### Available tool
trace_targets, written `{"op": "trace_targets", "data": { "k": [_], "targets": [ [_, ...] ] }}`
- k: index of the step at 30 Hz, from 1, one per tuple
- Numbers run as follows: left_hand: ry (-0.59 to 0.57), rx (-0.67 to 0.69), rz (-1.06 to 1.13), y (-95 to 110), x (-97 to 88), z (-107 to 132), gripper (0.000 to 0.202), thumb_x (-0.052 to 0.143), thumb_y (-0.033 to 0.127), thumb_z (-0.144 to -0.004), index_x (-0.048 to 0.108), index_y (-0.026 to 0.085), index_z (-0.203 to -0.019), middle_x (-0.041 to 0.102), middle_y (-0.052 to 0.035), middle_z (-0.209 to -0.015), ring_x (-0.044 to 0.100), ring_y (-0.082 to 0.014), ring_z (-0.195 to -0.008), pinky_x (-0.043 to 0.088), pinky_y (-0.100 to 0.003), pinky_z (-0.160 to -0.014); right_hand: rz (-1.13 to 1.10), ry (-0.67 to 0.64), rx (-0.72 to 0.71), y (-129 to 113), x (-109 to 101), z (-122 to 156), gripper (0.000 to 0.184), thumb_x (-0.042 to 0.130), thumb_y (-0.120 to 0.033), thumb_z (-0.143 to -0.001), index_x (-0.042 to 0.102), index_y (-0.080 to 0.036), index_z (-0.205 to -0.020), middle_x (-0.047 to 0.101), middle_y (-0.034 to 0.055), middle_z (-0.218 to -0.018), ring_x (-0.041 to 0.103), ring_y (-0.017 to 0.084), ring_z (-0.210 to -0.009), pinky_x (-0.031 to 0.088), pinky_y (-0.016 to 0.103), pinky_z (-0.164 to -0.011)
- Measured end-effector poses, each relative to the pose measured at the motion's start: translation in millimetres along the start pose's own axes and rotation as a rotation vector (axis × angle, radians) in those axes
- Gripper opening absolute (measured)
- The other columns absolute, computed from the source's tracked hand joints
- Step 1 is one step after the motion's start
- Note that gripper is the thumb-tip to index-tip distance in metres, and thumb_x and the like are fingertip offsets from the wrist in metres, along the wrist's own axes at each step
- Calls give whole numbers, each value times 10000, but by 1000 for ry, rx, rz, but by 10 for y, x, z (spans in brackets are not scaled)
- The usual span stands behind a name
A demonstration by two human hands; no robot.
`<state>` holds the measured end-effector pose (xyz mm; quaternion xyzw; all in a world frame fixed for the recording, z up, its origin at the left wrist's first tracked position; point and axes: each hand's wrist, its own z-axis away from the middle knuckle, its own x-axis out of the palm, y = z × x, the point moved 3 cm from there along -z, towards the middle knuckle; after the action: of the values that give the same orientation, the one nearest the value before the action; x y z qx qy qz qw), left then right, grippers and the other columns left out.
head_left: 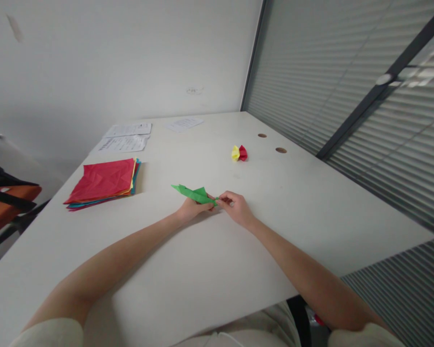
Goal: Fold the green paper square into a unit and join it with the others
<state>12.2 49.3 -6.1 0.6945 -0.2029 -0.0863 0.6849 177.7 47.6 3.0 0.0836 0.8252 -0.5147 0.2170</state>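
Observation:
A folded piece of green paper (194, 193), long and pointed at its left end, is held just above the white table in front of me. My left hand (194, 209) grips its underside near the middle, thumb along the near side. At the paper's right end, the fingers of my right hand (236, 207) are closed in a pinch on its narrow tip. The fingers partly hide that tip. Beyond my hands, a small folded paper piece (239, 153), yellow on the left and red on the right, sits on the table.
A stack of coloured paper sheets (103, 180), red on top, lies on the left of the white table (188, 289). Printed sheets (126, 137) rest at the back left. Two round holes (281, 150) pierce the right side near the blinds (311, 82). An orange chair (12, 205) stands left.

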Motion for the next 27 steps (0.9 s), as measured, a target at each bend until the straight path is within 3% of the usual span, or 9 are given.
{"op": "trace_targets", "data": {
  "k": [4, 12, 22, 27],
  "targets": [
    [34, 14, 20, 6, -2, 0, 207, 782, 262, -653, 685, 116, -764, 653, -34, -664, 566, -120, -622, 444, -268, -648, -37, 5, -49, -30, 0, 9, 108, 620, -290, -820, 631, -185, -798, 645, 17, -736, 575, 136, -656, 462, 261, -629],
    [45, -21, 61, 8, -11, -22, 152, 756, 197, -626, 681, 111, -726, 653, -39, -669, 563, -111, -616, 459, -263, -655, 11, -27, -280, -166, -39, 35, 174, 571, -323, -888, 701, -208, -897, 604, 34, -757, 554, 143, -672, 473, 287, -657],
    [54, -30, 73, 33, 7, -5, 193, 767, 240, -635, 677, 98, -730, 642, -40, -643, 553, -102, -587, 449, -242, -603, 7, -24, -274, -160, -22, 28, 213, 569, -370, -896, 705, -207, -906, 604, 35, -746, 548, 138, -666, 473, 273, -636],
    [64, -36, 91, 11, 2, -21, 228, 787, 272, -631, 682, 99, -734, 649, -41, -636, 556, -103, -570, 449, -238, -572, -16, -24, -197, -143, -10, 35, 212, 580, -382, -878, 695, -205, -885, 622, 39, -775, 563, 141, -684, 476, 272, -648]
  ]
}}
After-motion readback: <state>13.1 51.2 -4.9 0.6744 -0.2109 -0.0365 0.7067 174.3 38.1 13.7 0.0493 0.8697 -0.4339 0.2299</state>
